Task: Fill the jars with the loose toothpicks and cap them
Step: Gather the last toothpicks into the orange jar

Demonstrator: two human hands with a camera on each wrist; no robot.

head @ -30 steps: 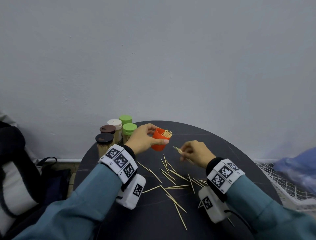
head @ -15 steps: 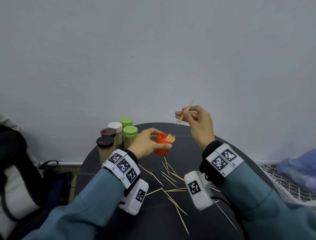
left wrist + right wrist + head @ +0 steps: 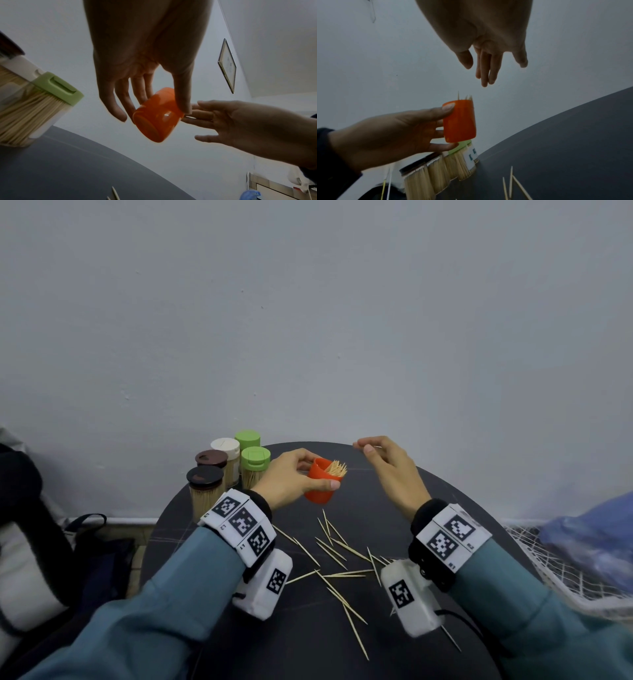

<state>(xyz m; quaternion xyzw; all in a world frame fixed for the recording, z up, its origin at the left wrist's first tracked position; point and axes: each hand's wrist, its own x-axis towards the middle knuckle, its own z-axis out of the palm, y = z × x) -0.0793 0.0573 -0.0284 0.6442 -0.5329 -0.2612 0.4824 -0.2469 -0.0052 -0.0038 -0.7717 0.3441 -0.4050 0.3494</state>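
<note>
My left hand (image 3: 293, 474) grips an orange jar (image 3: 320, 489), uncapped and lifted off the round black table (image 3: 404, 501). The jar tilts right, and toothpick tips (image 3: 337, 468) poke out of its mouth. In the left wrist view the thumb and fingers of my left hand (image 3: 145, 86) wrap the orange jar (image 3: 157, 116). My right hand (image 3: 383, 463) hovers just right of the jar's mouth, fingers relaxed and holding nothing. In the right wrist view my right hand (image 3: 488, 63) hangs above the jar (image 3: 459, 121). Several loose toothpicks (image 3: 339, 563) lie scattered on the table between my wrists.
Several capped jars full of toothpicks stand at the table's back left: two green-capped (image 3: 255, 462), one white-capped (image 3: 225, 447) and two brown-capped (image 3: 205, 479). A white wire basket (image 3: 548, 573) with a blue bag (image 3: 599, 535) sits off the right edge. A dark bag (image 3: 89, 546) lies left.
My right hand lifted a toothpick from the table, raised it high, then came down beside the jar's mouth and now holds none. The left hand kept the jar nearly still.
</note>
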